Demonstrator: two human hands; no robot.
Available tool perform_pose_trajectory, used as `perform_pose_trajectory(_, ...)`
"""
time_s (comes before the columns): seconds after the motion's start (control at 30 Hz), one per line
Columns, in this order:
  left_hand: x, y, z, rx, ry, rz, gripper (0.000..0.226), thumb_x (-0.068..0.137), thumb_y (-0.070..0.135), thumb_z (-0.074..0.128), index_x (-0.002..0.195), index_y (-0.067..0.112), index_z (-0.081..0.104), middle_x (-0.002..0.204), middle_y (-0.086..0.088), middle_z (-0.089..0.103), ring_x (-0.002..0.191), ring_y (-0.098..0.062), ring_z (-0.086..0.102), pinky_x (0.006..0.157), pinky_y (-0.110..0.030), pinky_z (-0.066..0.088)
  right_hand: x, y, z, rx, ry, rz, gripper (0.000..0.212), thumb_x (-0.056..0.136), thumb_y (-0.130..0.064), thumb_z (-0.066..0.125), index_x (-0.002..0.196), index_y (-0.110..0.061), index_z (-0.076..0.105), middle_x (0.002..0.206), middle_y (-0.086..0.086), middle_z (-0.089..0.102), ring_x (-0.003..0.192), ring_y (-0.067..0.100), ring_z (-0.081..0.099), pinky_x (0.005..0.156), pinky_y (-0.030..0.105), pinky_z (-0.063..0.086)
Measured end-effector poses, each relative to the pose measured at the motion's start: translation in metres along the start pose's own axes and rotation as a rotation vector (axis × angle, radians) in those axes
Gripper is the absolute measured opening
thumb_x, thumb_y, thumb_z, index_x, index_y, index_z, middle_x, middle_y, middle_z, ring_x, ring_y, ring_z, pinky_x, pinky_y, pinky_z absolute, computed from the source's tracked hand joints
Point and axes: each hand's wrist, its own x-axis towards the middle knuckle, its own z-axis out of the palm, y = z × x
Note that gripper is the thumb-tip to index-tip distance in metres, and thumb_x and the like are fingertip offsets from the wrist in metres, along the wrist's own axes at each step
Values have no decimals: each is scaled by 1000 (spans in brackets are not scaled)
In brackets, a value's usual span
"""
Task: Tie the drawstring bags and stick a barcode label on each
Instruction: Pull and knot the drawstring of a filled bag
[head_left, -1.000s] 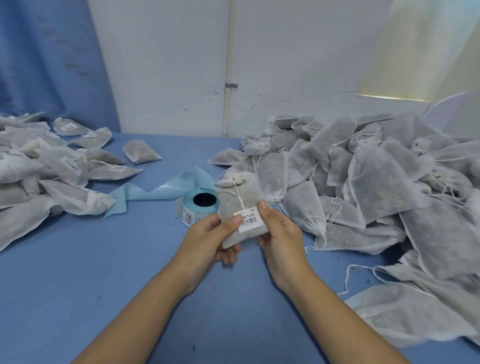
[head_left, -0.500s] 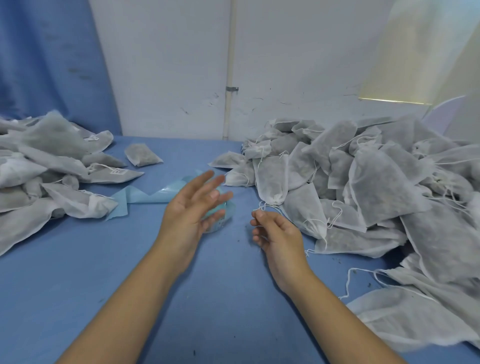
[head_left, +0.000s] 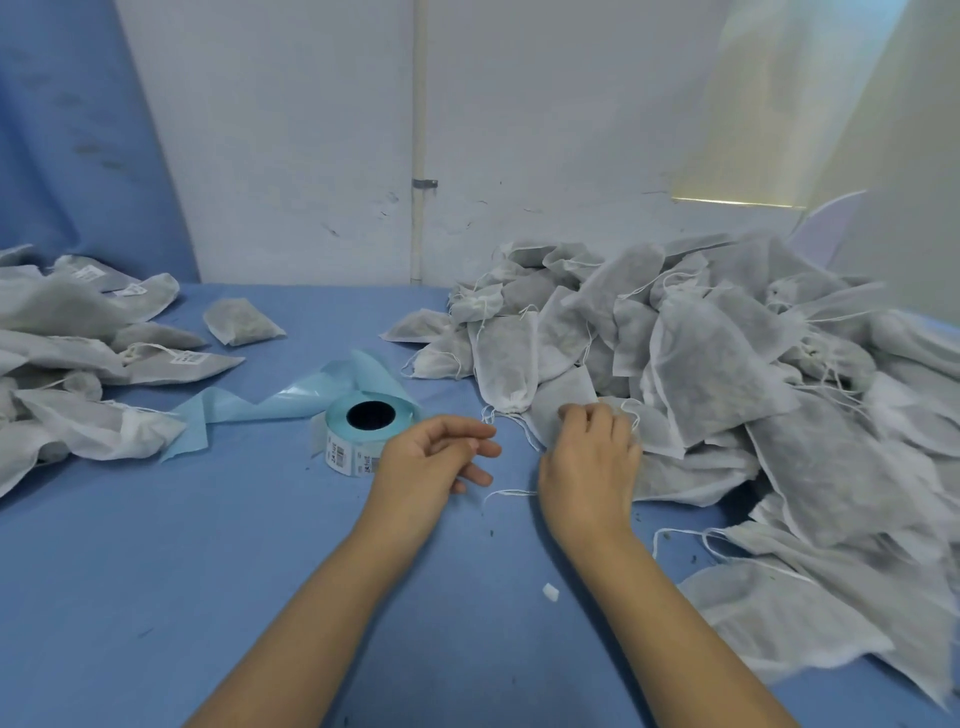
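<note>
Right hand (head_left: 592, 462) grips a drawstring bag (head_left: 563, 395) at the near edge of the untied pile (head_left: 727, 374) — fingers curled onto the fabric. Left hand (head_left: 434, 460) is loosely curled and holds nothing. The label roll (head_left: 358, 436) sits just to its left. Labelled bags (head_left: 171, 364) lie well beyond the roll — far left.

A big heap of untied drawstring bags (head_left: 727, 364), grey-white with loose strings, sprawls over the right of the surface (head_left: 208, 545). The tied, labelled bags (head_left: 171, 364) pile up at the left. Between them the label roll (head_left: 363, 431) lies flat, core up, its blue backing strip (head_left: 291, 395) trailing left
</note>
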Motion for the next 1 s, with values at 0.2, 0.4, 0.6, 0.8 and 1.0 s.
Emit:
perform_pose_trajectory(0.2, -5, -12, 2, -99, 200, 26, 26, 90, -6, 47, 83, 10, 66, 72, 5, 72, 49, -7, 57, 51, -15, 43, 3, 9, -1, 324, -41, 2, 26, 91, 0, 44, 112, -9, 56, 112, 9, 54, 103, 27, 51, 82, 34, 39)
perform_pose_trajectory(0.4, -7, -21, 2, 10, 141, -40, 18, 91, 6, 51, 88, 13, 67, 79, 1, 74, 53, -9, 57, 52, -23, 39, -11, -20, -9, 1185, 72, 223, 13, 91, -8, 59, 89, -21, 59, 83, -2, 58, 70, 5, 52, 67, 15, 41)
perform_pose_trajectory(0.6, -6, -23, 2, 180, 138, -30, 33, 82, 50, 62, 78, 18, 69, 50, 1, 59, 42, -1, 49, 45, -10, 36, -24, -29, -7, 1342, -48, 163, 14, 89, -6, 64, 86, -19, 62, 79, -3, 62, 67, 1, 56, 64, 15, 46)
perform_pose_trajectory(0.8, -2, -22, 1, 74, 179, -14, 7, 85, 13, 69, 80, 10, 65, 59, 2, 62, 44, -2, 52, 48, -10, 40, -25, -27, -7, 1332, -64, 189, 22, 92, -7, 54, 74, -15, 64, 69, 1, 66, 66, 14, 60, 68, 35, 52)
perform_pose_trajectory(1.0, 6, -12, -3, -88, 252, 42, 5, 88, 14, 65, 84, 15, 62, 58, 9, 59, 47, 1, 49, 46, -9, 36, -20, -14, -3, 607, -96, 40, 5, 85, -28, 59, 85, -28, 64, 78, -20, 61, 89, 3, 47, 65, 25, 36)
